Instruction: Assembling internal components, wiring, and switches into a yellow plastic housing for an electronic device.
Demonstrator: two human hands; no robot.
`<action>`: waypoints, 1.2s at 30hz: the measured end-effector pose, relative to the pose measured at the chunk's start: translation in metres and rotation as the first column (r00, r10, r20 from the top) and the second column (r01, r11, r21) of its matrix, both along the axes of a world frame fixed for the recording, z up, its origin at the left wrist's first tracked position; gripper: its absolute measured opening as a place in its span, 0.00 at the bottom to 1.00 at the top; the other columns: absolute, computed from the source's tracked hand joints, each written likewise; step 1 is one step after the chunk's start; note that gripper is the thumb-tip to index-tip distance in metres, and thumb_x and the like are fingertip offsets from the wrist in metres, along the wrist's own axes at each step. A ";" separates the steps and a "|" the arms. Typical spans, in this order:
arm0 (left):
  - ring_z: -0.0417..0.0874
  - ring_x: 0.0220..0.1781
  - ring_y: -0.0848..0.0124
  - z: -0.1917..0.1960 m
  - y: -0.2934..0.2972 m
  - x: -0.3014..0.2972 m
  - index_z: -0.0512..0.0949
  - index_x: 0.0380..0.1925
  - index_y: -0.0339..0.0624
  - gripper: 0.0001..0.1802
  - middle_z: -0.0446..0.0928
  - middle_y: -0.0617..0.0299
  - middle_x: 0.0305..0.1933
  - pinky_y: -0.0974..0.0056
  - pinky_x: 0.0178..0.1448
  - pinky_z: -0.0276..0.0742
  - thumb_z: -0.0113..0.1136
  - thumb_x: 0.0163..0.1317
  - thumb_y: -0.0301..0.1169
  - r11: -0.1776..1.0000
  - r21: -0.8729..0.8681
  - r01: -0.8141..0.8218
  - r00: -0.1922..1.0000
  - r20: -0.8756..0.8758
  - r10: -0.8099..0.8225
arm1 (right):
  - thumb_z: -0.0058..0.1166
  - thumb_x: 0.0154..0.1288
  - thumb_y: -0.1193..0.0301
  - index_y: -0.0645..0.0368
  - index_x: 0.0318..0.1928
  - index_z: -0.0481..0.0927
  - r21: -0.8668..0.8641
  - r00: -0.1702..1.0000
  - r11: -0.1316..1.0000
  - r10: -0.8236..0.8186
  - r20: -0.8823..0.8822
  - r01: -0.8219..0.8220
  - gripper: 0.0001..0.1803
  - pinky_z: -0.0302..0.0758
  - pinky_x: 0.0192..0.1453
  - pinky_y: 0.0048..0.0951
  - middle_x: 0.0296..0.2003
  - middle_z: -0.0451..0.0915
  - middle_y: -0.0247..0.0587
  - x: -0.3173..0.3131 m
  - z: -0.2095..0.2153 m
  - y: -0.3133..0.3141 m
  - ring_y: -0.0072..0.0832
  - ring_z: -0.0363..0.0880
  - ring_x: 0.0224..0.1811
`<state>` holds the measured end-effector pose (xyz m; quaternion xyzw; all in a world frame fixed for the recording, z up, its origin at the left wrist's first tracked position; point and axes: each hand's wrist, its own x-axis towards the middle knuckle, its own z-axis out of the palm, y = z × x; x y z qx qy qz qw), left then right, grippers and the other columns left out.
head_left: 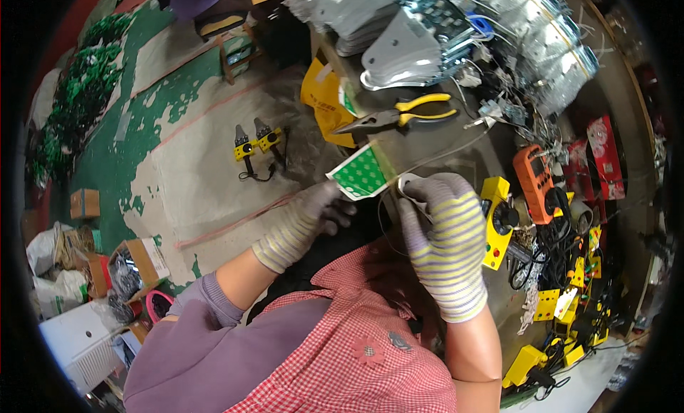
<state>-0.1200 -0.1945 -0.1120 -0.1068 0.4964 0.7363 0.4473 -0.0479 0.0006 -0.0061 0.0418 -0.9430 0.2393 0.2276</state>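
Hands in striped gloves at table edge, right hand [445,231] curled and pinching a small white part [411,185] with thin wire, left hand [313,213] half-closed under green dotted card [361,172]; likely mid-fitting, next needing a steady, careful pinch.

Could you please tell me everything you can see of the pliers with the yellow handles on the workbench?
The pliers are long-nosed, with dark metal jaws tapering to a point and two yellow-coated handles. They lie flat on the workbench, nose toward the person's left, handles slightly spread toward the right. Neither gloved hand touches them; grey metal plates lie just beyond, and thin wires run past the handle ends.
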 end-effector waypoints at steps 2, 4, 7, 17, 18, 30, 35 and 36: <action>0.81 0.36 0.77 0.000 -0.002 0.003 0.80 0.49 0.39 0.17 0.84 0.63 0.38 0.72 0.42 0.76 0.61 0.70 0.40 0.999 0.006 0.044 0.984 -0.171 -0.042 | 0.65 0.56 0.75 0.58 0.41 0.81 0.007 0.999 0.999 0.040 0.032 -0.040 0.11 0.76 0.45 0.45 0.37 0.81 0.48 -0.008 -0.007 -0.007 0.48 0.79 0.41; 0.82 0.37 0.76 0.005 0.000 0.006 0.82 0.45 0.36 0.16 0.85 0.62 0.38 0.72 0.44 0.77 0.65 0.68 0.39 0.999 0.004 0.044 0.936 -0.349 -0.040 | 0.65 0.56 0.75 0.58 0.41 0.81 0.012 0.997 0.998 0.064 0.053 -0.064 0.11 0.76 0.45 0.45 0.36 0.80 0.48 -0.011 -0.013 -0.012 0.49 0.79 0.41; 0.82 0.37 0.76 0.010 0.000 0.005 0.81 0.46 0.35 0.17 0.84 0.63 0.38 0.72 0.45 0.78 0.62 0.70 0.40 0.996 -0.073 0.058 0.887 -0.454 -0.085 | 0.65 0.56 0.75 0.58 0.41 0.81 -0.007 0.992 0.996 0.093 0.089 -0.093 0.11 0.76 0.45 0.45 0.36 0.80 0.49 -0.016 -0.018 -0.017 0.49 0.79 0.41; 0.82 0.37 0.72 -0.006 0.000 0.003 0.80 0.43 0.35 0.26 0.82 0.58 0.36 0.69 0.42 0.79 0.58 0.67 0.52 0.998 -0.002 -0.062 0.955 -0.291 0.058 | 0.65 0.56 0.77 0.58 0.42 0.81 -0.024 0.982 0.993 0.120 0.144 -0.118 0.12 0.76 0.47 0.44 0.39 0.79 0.49 -0.027 -0.025 -0.029 0.48 0.79 0.42; 0.82 0.36 0.72 -0.008 0.000 0.001 0.79 0.43 0.35 0.23 0.82 0.59 0.35 0.69 0.42 0.79 0.58 0.68 0.48 0.997 0.020 -0.068 0.964 -0.256 0.071 | 0.66 0.55 0.78 0.57 0.42 0.82 -0.012 0.980 0.995 0.104 0.167 -0.103 0.13 0.77 0.48 0.41 0.40 0.80 0.48 -0.027 -0.025 -0.029 0.47 0.80 0.44; 0.83 0.37 0.71 -0.005 0.000 0.003 0.82 0.41 0.37 0.11 0.83 0.60 0.37 0.67 0.45 0.78 0.68 0.64 0.31 0.994 -0.037 -0.099 0.845 -0.531 0.064 | 0.66 0.55 0.74 0.59 0.42 0.81 0.014 0.985 0.990 0.141 0.104 -0.143 0.14 0.75 0.43 0.46 0.37 0.79 0.50 -0.030 -0.036 -0.031 0.49 0.79 0.40; 0.82 0.44 0.67 0.001 -0.001 -0.007 0.83 0.43 0.41 0.09 0.82 0.62 0.40 0.64 0.49 0.78 0.67 0.62 0.26 0.986 -0.044 -0.158 0.458 -0.888 0.034 | 0.66 0.54 0.74 0.59 0.41 0.81 0.035 0.987 0.988 0.152 0.052 -0.154 0.13 0.76 0.42 0.46 0.36 0.79 0.49 -0.032 -0.032 -0.026 0.48 0.79 0.38; 0.82 0.43 0.65 0.002 0.000 -0.010 0.83 0.42 0.42 0.09 0.82 0.60 0.40 0.63 0.48 0.78 0.68 0.61 0.26 0.988 -0.052 -0.147 0.400 -0.916 0.012 | 0.67 0.53 0.74 0.59 0.40 0.81 0.043 0.987 0.986 0.160 0.031 -0.162 0.13 0.75 0.41 0.46 0.36 0.80 0.48 -0.033 -0.032 -0.025 0.48 0.79 0.37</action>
